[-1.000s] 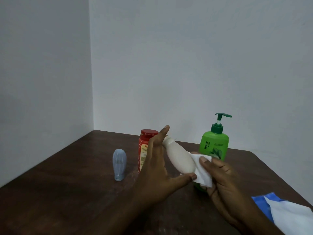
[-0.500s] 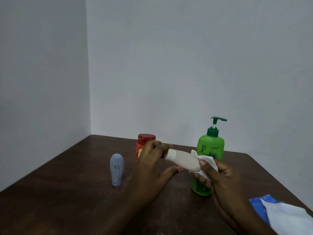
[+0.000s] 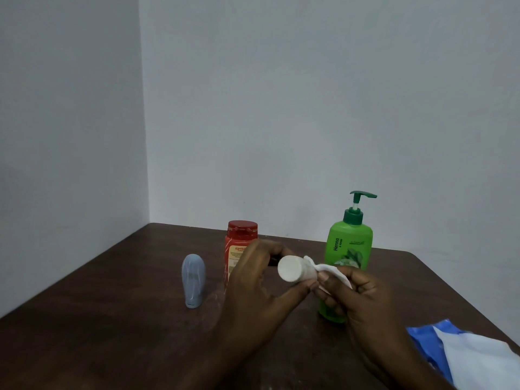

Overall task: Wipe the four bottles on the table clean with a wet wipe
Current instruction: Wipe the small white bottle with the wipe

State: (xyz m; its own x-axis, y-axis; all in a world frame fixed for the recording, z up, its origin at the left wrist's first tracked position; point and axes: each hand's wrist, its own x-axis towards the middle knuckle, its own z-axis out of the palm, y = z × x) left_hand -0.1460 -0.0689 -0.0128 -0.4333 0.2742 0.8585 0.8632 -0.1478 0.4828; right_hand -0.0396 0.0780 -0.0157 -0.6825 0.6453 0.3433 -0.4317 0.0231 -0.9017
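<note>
White bottle: tipped, round end toward camera.
Left hand: grips bottle.
Right hand: pinches wipe against it.

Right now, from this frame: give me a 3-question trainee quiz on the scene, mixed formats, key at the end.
1. True or false: the green pump bottle lies on its side.
2. Which hand holds the wet wipe to the white bottle? A) left hand B) right hand C) neither
3. Fill in: ___ bottles stand upright on the table.

Key: 1 false, it stands upright. 2 B; the left hand grips the white bottle itself. 3 three: green pump bottle, red-capped bottle, grey-blue bottle.
</note>
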